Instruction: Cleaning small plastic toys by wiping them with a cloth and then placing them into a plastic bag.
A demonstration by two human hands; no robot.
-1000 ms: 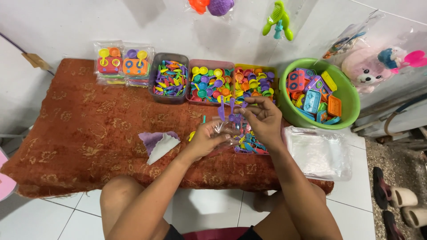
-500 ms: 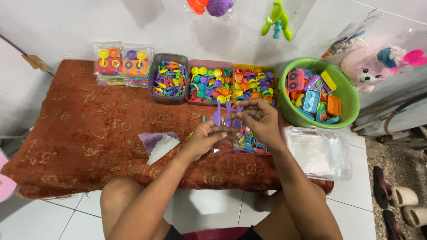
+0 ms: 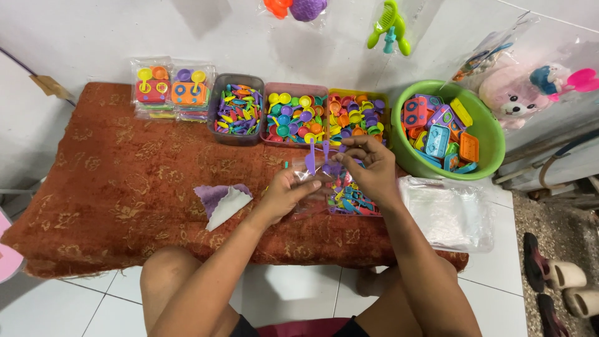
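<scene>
Head view looks straight down on a low table draped in a rust-red patterned cloth, with both hands meeting just right of the frame's centre. The left hand curls around a small clear plastic bag, fingers closed on its lower part so the mouth faces the top of the frame. The right hand comes in from the right, thumb and fingertips pinched on thin purple plastic toy utensils; I cannot tell how many. Their long axes run nearly upright in the frame, handles toward the top edge, lower ends at the bag's mouth. So the utensils sit directly above and touching the bag, between the two hands, with the right hand the nearer one to them.

Just below the right hand lies a pile of filled clear packets of mixed colourful pieces. Along the top of the cloth stand three open trays: a grey tray of small multicoloured utensils, a pink tray of round coloured toy plates, and a yellow tray of toy cups. A green round plastic basin of toy stoves sits at right, a stack of empty clear bags below it.
</scene>
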